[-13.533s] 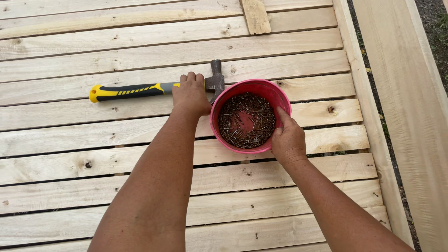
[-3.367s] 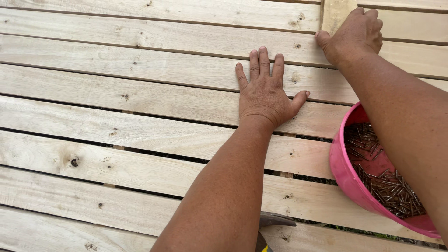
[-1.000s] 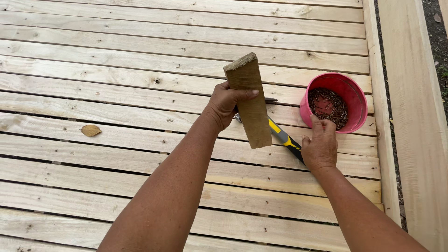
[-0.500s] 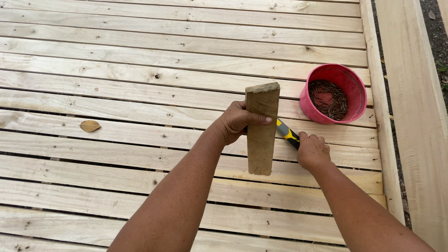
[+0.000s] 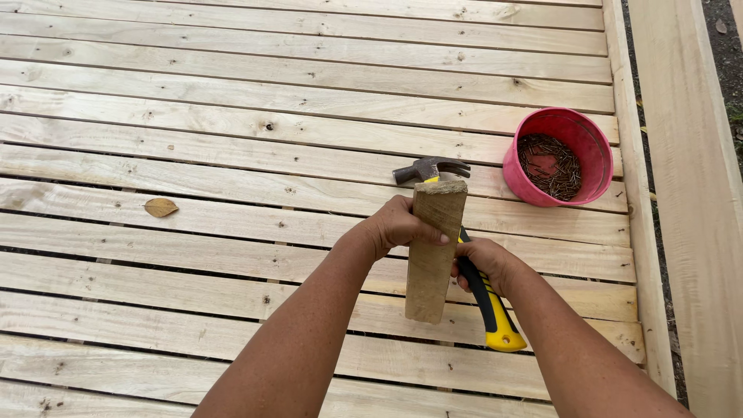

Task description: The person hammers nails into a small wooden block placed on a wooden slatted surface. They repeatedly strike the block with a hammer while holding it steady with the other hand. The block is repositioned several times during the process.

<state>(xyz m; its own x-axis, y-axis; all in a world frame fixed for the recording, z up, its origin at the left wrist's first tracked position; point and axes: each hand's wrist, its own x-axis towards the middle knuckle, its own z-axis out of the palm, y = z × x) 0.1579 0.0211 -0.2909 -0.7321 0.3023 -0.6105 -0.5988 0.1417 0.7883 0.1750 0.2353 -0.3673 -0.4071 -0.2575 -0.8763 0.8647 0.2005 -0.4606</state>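
Your right hand [image 5: 484,263] is gripping the hammer [image 5: 464,255] by its yellow and black handle, low over the slatted wood surface [image 5: 232,155]. Your left hand [image 5: 398,226] is clenching the short wood block [image 5: 433,255], holding it upright, just in front of the hammer. The hammer head is pointing away past the block top. Farther right, a pink bucket [image 5: 559,155] of nails [image 5: 551,164] is sitting on the slats. A dry leaf [image 5: 160,207] is lying well left.

Upright wood block [image 5: 431,255] gripped; yellow-black hammer [image 5: 472,267] behind it
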